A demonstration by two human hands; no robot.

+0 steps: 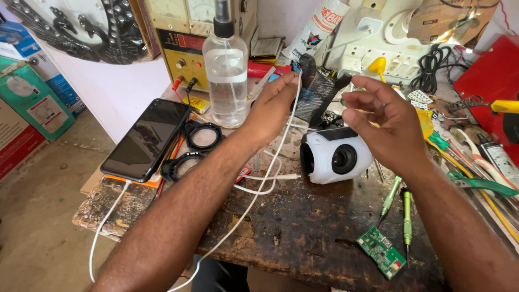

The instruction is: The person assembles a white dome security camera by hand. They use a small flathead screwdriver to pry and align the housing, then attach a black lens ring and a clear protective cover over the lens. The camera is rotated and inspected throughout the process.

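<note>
My left hand (274, 108) grips a black mesh grille piece (316, 94) held above the workbench, with a white cable (258, 190) draped over the wrist. My right hand (385, 125) hovers just right of the grille, fingers curled and pinched near its edge; whether it holds a small part I cannot tell. Below both hands a white camera-like housing (335, 157) with a round black lens opening rests on the dark wooden bench (303, 227).
A black phone (147, 138) lies at the left with two black rings (203, 136) beside it. A clear spray bottle (225, 70) stands behind. Green screwdrivers (406, 216), a green circuit board (381, 252), pliers and tools clutter the right. A power supply and switchboard stand at the back.
</note>
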